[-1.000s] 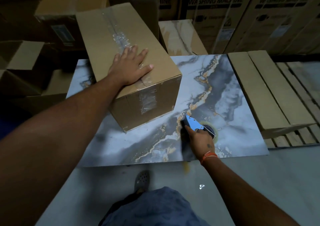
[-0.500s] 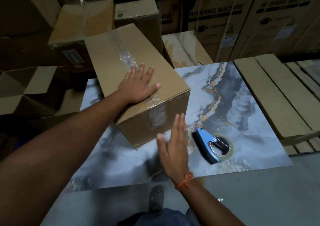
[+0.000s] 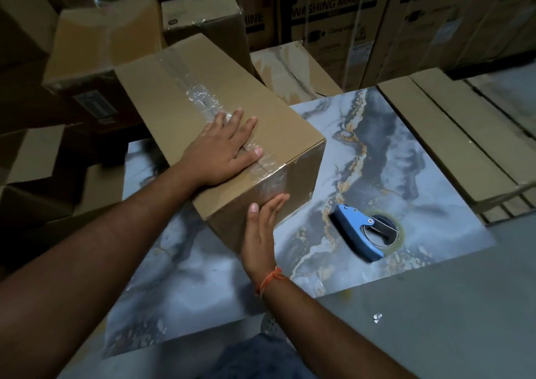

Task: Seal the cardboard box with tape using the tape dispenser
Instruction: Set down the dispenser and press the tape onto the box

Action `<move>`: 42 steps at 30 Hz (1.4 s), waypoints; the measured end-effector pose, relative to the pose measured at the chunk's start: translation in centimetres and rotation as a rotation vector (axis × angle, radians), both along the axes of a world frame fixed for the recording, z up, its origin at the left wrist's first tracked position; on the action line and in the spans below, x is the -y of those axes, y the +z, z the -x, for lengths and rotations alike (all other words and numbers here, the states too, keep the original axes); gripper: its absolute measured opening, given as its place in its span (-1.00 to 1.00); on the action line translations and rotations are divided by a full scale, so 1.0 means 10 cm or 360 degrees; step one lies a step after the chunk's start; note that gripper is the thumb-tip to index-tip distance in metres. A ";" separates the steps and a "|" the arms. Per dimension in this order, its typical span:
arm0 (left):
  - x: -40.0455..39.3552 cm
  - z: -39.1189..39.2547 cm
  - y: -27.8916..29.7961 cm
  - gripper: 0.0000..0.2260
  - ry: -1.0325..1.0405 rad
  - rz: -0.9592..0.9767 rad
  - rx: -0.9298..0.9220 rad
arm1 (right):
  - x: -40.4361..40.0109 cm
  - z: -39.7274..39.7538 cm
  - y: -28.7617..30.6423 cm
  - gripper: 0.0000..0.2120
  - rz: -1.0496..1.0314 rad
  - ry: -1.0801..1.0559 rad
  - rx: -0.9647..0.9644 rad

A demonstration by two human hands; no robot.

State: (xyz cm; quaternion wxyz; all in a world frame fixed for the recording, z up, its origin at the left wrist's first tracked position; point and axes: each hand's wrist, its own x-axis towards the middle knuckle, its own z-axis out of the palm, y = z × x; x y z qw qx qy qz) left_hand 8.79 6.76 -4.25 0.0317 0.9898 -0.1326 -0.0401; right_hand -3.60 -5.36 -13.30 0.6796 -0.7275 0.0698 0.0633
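Marbled bench [image 3: 420,158] amid stacked cartons; left hand [image 3: 223,149], grip flat and empty, pins the taped cardboard box [image 3: 203,94]; right hand [image 3: 262,233], grip likewise splayed, presses its near end to smooth tape; tape dispenser [image 3: 367,229] lies free right of it.

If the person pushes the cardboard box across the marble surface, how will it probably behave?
The cardboard box will probably slide easily, since the marble surface looks smooth and glossy. It seems unlikely to tip: it lies long and low. Its walls look stiff and undented under the left hand and right hand. Its weight cannot be judged.
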 end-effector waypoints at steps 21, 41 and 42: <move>0.25 0.52 0.10 -0.22 -0.0389 0.0066 -0.0059 | 0.60 -0.26 0.17 -0.24 0.0295 -0.0542 0.0414; 0.12 0.14 0.08 -0.33 -0.0392 0.0379 -0.0133 | 0.39 -0.11 0.25 -0.33 0.0528 -0.0347 0.0731; 0.09 0.08 0.07 -0.32 -0.0382 0.0253 -0.0123 | 0.30 -0.07 0.23 -0.33 0.0555 -0.0279 0.0732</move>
